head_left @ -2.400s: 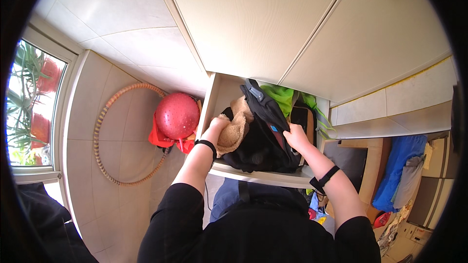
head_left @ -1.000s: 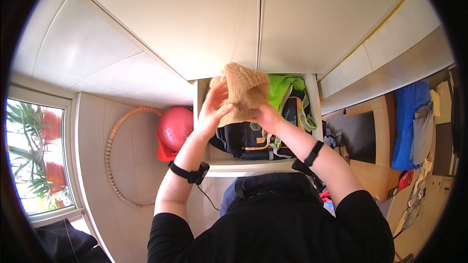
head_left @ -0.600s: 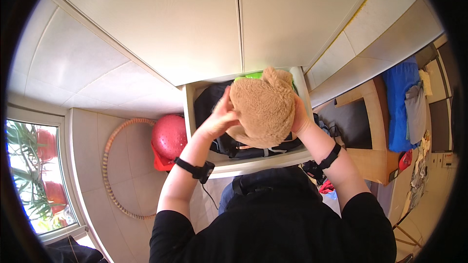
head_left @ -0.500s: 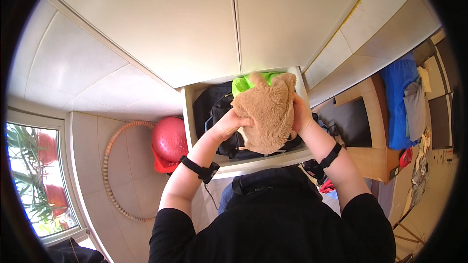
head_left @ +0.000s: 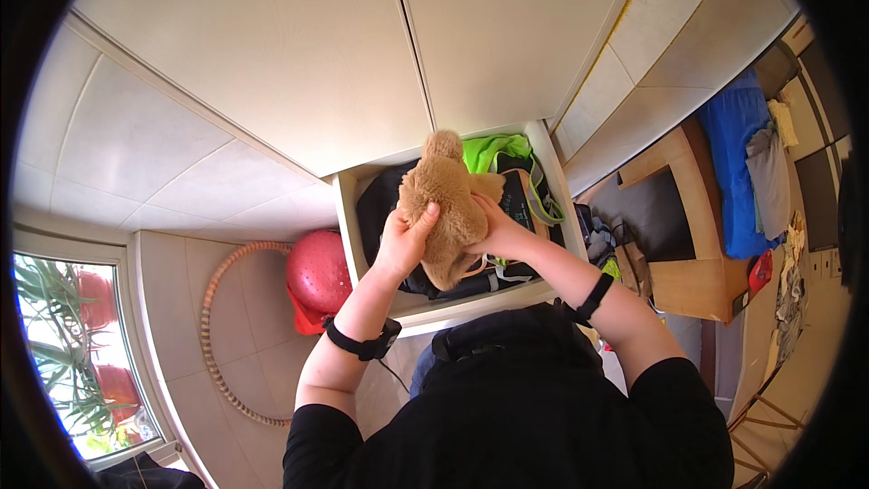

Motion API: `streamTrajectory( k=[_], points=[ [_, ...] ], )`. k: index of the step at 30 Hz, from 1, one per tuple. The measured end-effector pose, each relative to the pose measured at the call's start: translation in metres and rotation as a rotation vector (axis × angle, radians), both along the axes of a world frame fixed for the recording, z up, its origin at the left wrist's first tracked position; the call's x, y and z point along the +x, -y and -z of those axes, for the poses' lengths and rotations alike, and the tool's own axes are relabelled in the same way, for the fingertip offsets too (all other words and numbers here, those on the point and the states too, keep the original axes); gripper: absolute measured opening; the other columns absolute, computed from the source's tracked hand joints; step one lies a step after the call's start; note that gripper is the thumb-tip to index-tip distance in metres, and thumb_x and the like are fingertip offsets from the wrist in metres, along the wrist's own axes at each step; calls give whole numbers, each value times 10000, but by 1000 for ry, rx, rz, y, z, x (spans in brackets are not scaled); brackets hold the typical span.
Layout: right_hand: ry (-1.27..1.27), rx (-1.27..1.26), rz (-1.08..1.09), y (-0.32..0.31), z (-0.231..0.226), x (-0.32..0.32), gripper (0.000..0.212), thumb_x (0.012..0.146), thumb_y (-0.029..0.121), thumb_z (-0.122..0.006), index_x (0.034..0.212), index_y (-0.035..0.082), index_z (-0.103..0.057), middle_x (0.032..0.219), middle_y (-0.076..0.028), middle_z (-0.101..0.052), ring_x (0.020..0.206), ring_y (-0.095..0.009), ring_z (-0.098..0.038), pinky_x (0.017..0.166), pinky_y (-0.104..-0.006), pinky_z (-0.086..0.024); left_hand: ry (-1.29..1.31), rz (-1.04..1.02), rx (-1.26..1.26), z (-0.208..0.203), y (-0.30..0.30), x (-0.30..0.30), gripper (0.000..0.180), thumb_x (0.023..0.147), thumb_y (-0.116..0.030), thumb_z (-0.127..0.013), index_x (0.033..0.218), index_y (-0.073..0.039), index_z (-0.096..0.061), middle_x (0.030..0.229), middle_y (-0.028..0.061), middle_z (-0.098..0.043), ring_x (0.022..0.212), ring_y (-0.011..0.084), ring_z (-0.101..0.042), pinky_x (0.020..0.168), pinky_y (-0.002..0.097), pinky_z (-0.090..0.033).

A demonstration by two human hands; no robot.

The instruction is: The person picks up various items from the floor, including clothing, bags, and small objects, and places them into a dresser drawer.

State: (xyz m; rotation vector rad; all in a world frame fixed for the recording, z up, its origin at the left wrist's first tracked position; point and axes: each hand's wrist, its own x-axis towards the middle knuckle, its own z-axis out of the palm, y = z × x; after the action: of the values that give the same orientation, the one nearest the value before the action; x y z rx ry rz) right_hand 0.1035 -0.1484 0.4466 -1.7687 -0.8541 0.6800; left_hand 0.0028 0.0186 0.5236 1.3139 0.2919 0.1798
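A tan, fluffy plush piece (head_left: 444,190) is held up over an open white drawer (head_left: 347,222). It looks folded, with a rounded stub sticking up at its far end; its exact kind cannot be made out. My left hand (head_left: 404,240) grips its near left side, thumb lying on top of the pile. My right hand (head_left: 498,231) holds it from the right, fingers partly hidden behind the fabric. Beneath it in the drawer lie black bags (head_left: 378,208) and, at the far right, a bright green fabric item (head_left: 502,149) with a green cord.
Tall cabinet doors (head_left: 272,63) rise behind the drawer. To the left are a red ball (head_left: 319,267) and a hoop (head_left: 210,335) against tiles, then a window (head_left: 81,344) with potted plants. On the right stands a wooden piece of furniture (head_left: 692,294) with blue fabric (head_left: 731,172) near it.
The plush piece has been turned and gathered narrower, shifting left. My right hand has moved inward with it, uncovering more of the green item and the black bags.
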Motion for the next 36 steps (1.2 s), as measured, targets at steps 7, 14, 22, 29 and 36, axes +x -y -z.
streamTrajectory(
  k=[7, 14, 22, 29, 36],
  points=[
    [238, 22, 153, 2, -4, 23, 885, 595, 197, -785, 1327, 112, -295, 1379, -176, -240, 1307, -346, -175, 1053, -401, -228, 55, -197, 42, -17, -33, -24, 340, 879, -227, -548, 1106, 26, -529, 1035, 67, -592, 918, 131, -550, 818, 264, -441],
    [-129, 143, -94, -28, -38, 8, 551, 814, 177, -586, 1298, 49, -356, 1353, -143, -327, 1268, -238, -310, 1034, -335, -269, 104, -24, 127, -18, -26, -41, 408, 786, -190, -672, 1107, 12, -521, 1051, 62, -588, 969, 140, -534, 861, 281, -419],
    [-1395, 614, -68, -42, -29, -25, 423, 921, 313, -364, 1261, 63, -378, 1281, -87, -421, 1171, -215, -410, 1009, -384, -326, -117, 157, -201, 51, -30, -59, 908, 648, -97, -762, 1353, -41, -192, 1293, 116, -384, 1204, 247, -364, 981, 353, -339],
    [-1150, 163, 45, -19, -1, -6, 412, 863, 295, -520, 1207, 89, -426, 1155, -96, -529, 1011, -236, -542, 874, -432, -432, -103, -186, -249, 46, -30, -50, 566, 711, 11, -671, 1206, 6, -395, 1100, 103, -554, 1014, 204, -536, 873, 313, -434],
    [-535, -493, 273, 59, 62, 39, 478, 756, 274, -637, 1141, 54, -460, 1029, -103, -551, 901, -175, -556, 725, -295, -438, -536, -165, -17, 137, -75, -118, 648, 756, -162, -681, 1261, 32, -323, 1149, 149, -514, 1053, 239, -513, 885, 318, -420]
  ],
)
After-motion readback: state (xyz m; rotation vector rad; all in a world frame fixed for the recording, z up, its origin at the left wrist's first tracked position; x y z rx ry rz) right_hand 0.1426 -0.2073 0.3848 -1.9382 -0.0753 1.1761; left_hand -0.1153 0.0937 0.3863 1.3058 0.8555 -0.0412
